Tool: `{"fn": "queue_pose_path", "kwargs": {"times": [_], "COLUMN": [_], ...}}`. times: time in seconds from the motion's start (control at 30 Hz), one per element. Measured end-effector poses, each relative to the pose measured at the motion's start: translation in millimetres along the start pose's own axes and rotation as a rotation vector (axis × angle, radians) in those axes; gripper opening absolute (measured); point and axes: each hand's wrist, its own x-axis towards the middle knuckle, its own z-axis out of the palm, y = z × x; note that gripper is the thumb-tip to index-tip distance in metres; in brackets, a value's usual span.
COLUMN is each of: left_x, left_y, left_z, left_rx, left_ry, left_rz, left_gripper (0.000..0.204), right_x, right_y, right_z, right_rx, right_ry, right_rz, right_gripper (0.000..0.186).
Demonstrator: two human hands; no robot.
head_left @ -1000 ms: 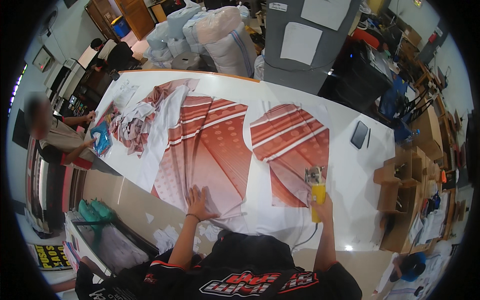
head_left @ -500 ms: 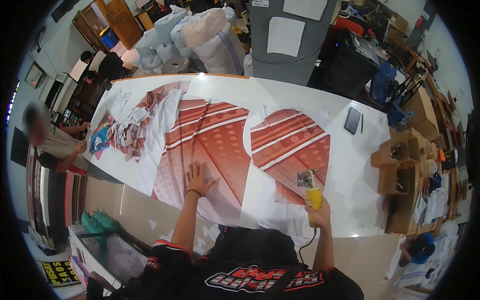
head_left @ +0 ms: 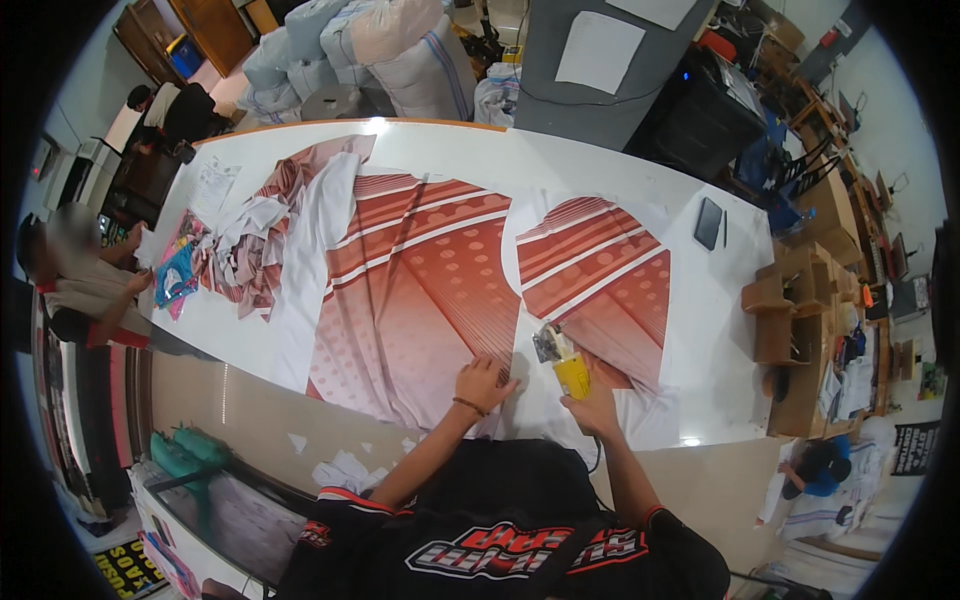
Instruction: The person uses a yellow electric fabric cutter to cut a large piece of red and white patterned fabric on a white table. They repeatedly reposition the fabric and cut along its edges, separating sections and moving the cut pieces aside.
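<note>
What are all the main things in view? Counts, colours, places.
large fabric piece: one, patterned red and white, table centre
smaller fabric piece: one, patterned red and white, right of centre
corded tool: one, yellow and metal, right hand
fabric heap: one, white and reddish, table's left
phone: one, dark, table's right
table: one, white, centre
wrapped bundles: several, pale, beyond table
paper sheets: two, white, grey pillar
cardboard boxes: several, brown, right
other people: three, mixed colours, left and lower right
left hand: one, bare, on large piece
right hand: one, bare, gripping tool
</note>
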Motion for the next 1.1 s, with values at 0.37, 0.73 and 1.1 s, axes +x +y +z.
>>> {"fn": "queue_pose_path", "kwargs": {"times": [0.37,0.73,1.1], "left_x": [6,2,3], "left_y": [-30,-36,-36], "left_z": [3,-5,-5], "left_rx": [-0.392,-0.500,-0.477], "left_ry": [0.086,0.177,0.147], "left_rz": [-0.169,-0.131,-0.111], "left_gripper": [0.020,0.016,0.013], "right_x": [29,87,121], "right_y": [-48,-67,-67], "right_z": [36,26,-7], "right_rx": [-0.263,-0.272,-0.386], "right_ry": [0.174,-0.058,-0.164], "right_rz": [-0.128,0.033,-0.087], "right_gripper": [0.059,0.060,0.061]}}
